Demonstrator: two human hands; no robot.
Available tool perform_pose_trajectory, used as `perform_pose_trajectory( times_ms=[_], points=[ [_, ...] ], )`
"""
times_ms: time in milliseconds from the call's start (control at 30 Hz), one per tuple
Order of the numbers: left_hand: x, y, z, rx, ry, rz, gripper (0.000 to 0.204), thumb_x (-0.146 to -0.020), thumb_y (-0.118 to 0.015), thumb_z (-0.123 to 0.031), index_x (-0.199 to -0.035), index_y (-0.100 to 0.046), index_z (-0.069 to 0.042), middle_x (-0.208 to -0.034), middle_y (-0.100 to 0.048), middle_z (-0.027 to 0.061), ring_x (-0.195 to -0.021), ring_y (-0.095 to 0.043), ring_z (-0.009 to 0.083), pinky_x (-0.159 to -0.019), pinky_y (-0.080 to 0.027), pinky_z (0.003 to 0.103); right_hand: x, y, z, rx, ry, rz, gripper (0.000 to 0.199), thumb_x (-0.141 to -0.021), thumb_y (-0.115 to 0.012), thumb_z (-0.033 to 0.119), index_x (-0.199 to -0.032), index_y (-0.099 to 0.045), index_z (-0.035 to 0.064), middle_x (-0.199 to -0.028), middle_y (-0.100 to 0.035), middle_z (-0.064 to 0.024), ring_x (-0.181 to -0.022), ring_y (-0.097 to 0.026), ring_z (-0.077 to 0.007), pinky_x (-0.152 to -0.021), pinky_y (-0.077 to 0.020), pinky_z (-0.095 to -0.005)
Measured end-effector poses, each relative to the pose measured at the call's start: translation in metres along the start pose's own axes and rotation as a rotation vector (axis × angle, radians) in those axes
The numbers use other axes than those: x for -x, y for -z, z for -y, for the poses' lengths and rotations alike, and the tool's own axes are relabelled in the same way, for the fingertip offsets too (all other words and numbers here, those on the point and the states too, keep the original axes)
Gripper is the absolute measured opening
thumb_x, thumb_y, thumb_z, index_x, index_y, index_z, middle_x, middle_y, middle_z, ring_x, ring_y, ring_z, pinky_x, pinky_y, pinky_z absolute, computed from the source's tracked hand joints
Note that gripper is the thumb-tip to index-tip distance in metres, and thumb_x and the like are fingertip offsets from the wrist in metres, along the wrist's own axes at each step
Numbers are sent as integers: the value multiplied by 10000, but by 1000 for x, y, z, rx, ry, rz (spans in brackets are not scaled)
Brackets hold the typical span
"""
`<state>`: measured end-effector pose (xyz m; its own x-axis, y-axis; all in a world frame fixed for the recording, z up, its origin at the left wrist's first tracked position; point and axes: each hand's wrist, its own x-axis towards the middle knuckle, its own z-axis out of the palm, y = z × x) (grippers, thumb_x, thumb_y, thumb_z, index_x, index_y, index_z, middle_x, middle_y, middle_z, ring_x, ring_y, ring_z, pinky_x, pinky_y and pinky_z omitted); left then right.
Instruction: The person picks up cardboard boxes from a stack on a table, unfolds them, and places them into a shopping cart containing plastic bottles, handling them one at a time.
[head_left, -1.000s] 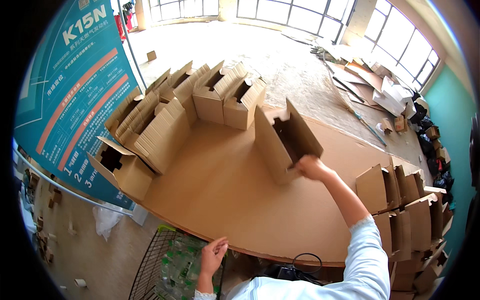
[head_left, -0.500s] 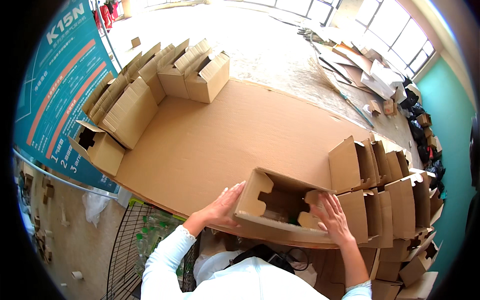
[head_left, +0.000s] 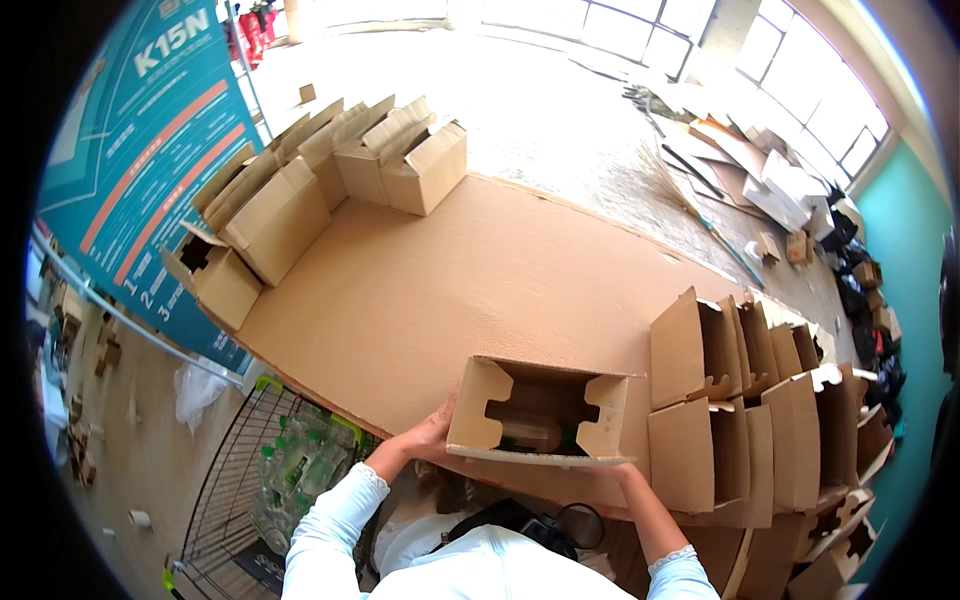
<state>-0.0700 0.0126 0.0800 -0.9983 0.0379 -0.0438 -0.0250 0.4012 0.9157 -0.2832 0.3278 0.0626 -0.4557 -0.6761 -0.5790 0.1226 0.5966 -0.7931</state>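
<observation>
An open cardboard box [head_left: 636,420] stands at the near edge of the cardboard-topped table [head_left: 420,290], its mouth facing up toward me. Notched end flaps fold inward at its two short sides. Inside lies a clear plastic bottle [head_left: 530,434], partly in shadow. Against the box's left end presses my left hand [head_left: 430,432], closed on it with the fingertips partly hidden. My right hand [head_left: 618,470] grips the box low at its near right side; its fingers are out of sight behind the cardboard.
Rows of open boxes [head_left: 680,455] stand close on the right. More boxes [head_left: 280,220] line the far left edge. A wire cart [head_left: 215,500] with green-capped bottles [head_left: 300,460] sits at near left, below a teal banner [head_left: 160,160]. A broom [head_left: 705,225] lies beyond the table.
The box has turned more squarely toward me and shifted slightly left. My right hand has left the right inner flap and moved down to the near side. The bottle inside shows more.
</observation>
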Motion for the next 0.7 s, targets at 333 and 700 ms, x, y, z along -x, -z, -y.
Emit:
perform_pose_trajectory(
  times_ms=[333, 700],
  points=[
    [109, -33, -55, 261, 148, -459, 1097, -735, -752, -171, -1461, 67, -97, -1528, 3, 133, -1400, -42, 241, -1120, -119, 360, -2, -33, 38, 122, 336, 228, 304, -885, -599, 148, -1163, -553, 33, -1045, -603, -53, -910, -576, -112, -762, -504, -253],
    [287, -30, -97, 480, 481, -799, 1078, -641, -805, -335, -1431, -143, -19, -1463, -219, 148, -1361, -184, 235, -1090, -221, 363, -28, -190, 203, 550, 678, 790, 445, -774, -664, 383, -1042, -620, 31, -1021, -642, -136, -1001, -591, -281, -857, -459, -391]
  ],
)
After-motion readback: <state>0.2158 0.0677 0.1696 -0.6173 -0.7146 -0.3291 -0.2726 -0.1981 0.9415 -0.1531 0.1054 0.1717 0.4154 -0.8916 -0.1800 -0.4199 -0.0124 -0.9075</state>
